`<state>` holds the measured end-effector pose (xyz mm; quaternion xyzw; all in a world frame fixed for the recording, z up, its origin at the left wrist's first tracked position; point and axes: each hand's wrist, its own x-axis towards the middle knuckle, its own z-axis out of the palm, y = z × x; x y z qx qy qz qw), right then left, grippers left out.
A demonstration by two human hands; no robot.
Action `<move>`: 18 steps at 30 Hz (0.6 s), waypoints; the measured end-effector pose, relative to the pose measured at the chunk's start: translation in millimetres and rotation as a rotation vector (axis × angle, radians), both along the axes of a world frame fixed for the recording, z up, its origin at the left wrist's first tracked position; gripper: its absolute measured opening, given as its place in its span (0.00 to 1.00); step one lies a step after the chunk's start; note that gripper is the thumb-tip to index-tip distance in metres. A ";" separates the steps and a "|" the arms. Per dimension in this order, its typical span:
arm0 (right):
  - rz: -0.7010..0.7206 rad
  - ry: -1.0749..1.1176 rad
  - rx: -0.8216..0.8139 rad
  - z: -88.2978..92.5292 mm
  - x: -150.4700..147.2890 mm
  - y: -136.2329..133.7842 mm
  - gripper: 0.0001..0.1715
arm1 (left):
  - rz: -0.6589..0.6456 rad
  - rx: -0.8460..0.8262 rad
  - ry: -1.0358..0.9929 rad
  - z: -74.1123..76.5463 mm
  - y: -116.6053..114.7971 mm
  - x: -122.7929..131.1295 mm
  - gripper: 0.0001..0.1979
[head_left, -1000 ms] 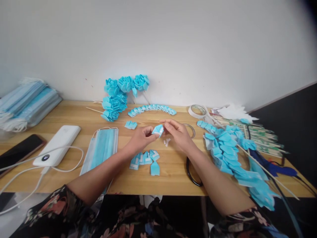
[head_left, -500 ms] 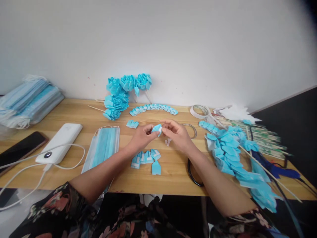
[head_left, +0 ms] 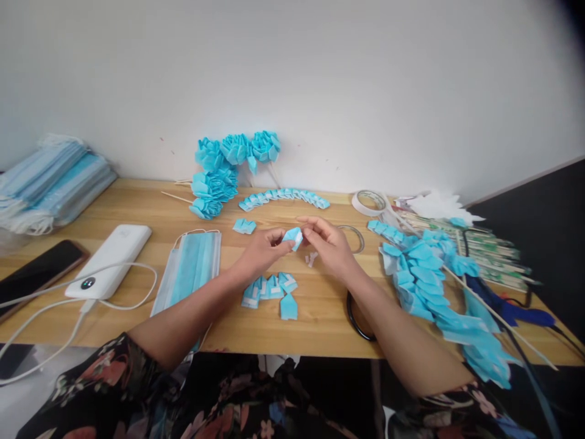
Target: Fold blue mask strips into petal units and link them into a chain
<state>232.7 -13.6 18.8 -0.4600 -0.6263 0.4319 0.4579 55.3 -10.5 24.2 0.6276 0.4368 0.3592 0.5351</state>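
Observation:
Above the middle of the table, my left hand (head_left: 265, 250) pinches a small folded blue petal (head_left: 290, 236) with a white strip on its right side. My right hand (head_left: 326, 244) is just right of the petal, thumb and fingertips pressed together. Whatever they may hold is too small to make out. Below my hands lie several folded blue petals (head_left: 269, 288) with white strips, and a single plain petal (head_left: 288, 306). Small white scraps (head_left: 311, 259) lie under my right hand. A short joined pair of petals (head_left: 244, 226) sits left of my left hand.
Blue flowers (head_left: 235, 149) on sticks lean at the back wall, behind an arc of petals (head_left: 284, 196). Masks (head_left: 194, 268), a white power bank (head_left: 109, 262) and a phone (head_left: 41, 274) lie left. Tape rolls (head_left: 369, 203), blue fabric pieces (head_left: 420, 268) and a blue glue gun (head_left: 507, 308) lie right.
My right fingertips have drawn slightly right, away from the petal, which has tilted a little in my left hand. The camera view has shifted slightly.

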 end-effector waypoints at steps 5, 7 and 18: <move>-0.141 -0.344 0.348 7.5 -1.4 -6.5 0.07 | 0.093 0.037 -0.010 -5.6 3.2 -1.1 0.13; -0.116 -0.442 0.470 9.6 -1.9 -8.1 0.06 | 0.104 0.053 -0.013 -5.2 3.1 -1.4 0.12; -0.088 -0.557 0.630 3.6 -2.2 -4.7 0.05 | 0.116 0.141 0.010 -5.1 1.4 -0.9 0.13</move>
